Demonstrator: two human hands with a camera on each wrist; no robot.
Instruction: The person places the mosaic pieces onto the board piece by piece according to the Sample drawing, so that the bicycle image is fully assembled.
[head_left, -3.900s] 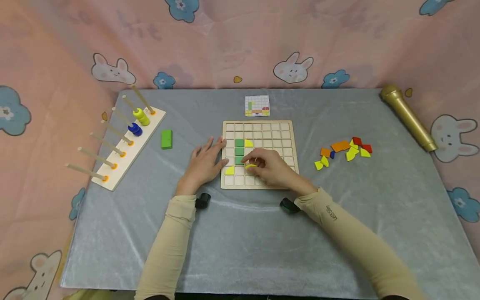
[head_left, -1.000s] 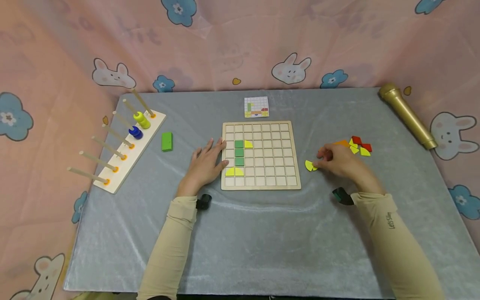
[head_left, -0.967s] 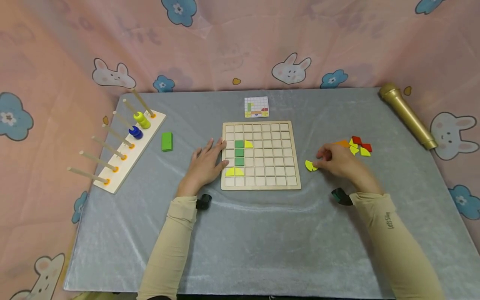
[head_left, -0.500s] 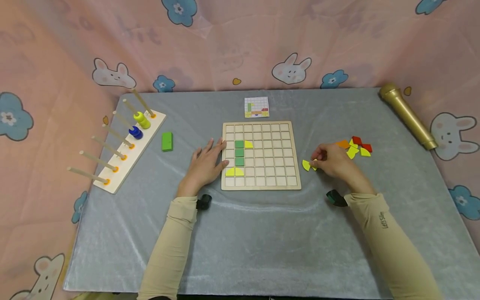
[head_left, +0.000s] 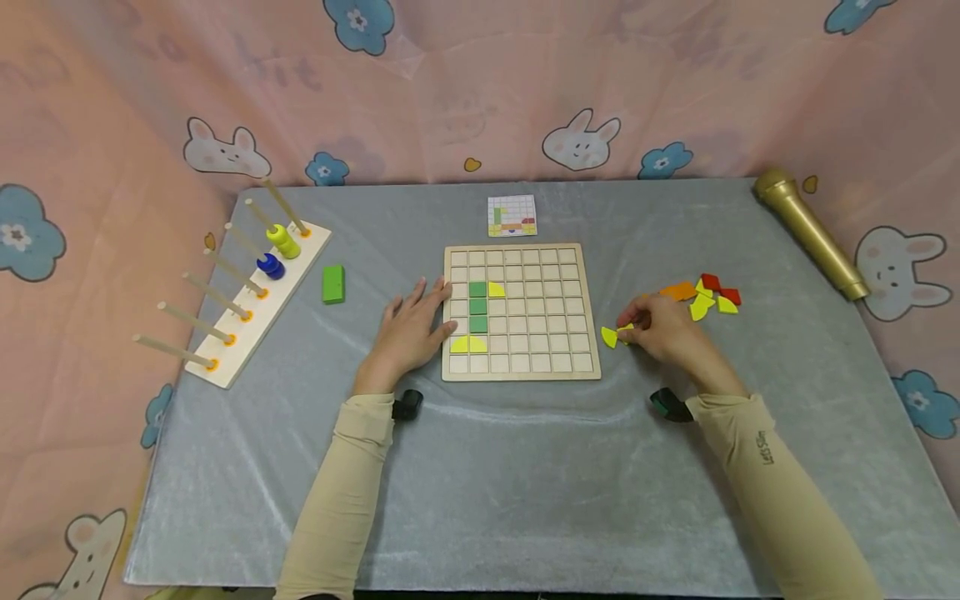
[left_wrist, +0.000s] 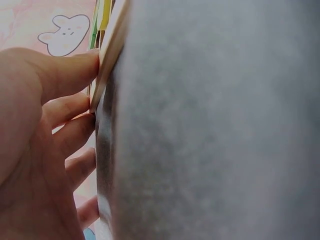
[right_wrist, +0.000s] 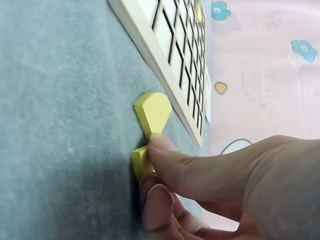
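The wooden grid board (head_left: 540, 376) lies flat mid-table. Three green squares (head_left: 478, 307) form a column on it. A yellow quarter-circle (head_left: 497, 289) sits beside the top one, and two touching yellow pieces (head_left: 468, 344) lie below the column. My left hand (head_left: 405, 337) rests at the board's left edge, thumb and fingertips touching the rim. Right of the board, my right hand (head_left: 667, 335) pinches a yellow quarter-circle piece (right_wrist: 138, 161) between thumb and fingers, low over the cloth. Another yellow quarter-circle piece (right_wrist: 153, 110) lies against it, its point near the thumb tip.
Beyond the right hand lie orange (head_left: 678, 291), red (head_left: 710, 282) and yellow pieces (head_left: 727, 306). A pattern card (head_left: 512, 216) sits behind the board. A peg rack (head_left: 258, 312) and green block (head_left: 333, 284) stand left; a gold microphone (head_left: 813, 233) lies far right.
My right hand has left the board, where a second yellow piece now lies in the lower row, and gone right. Lately it has edged left with two yellow pieces. The left hand stays put.
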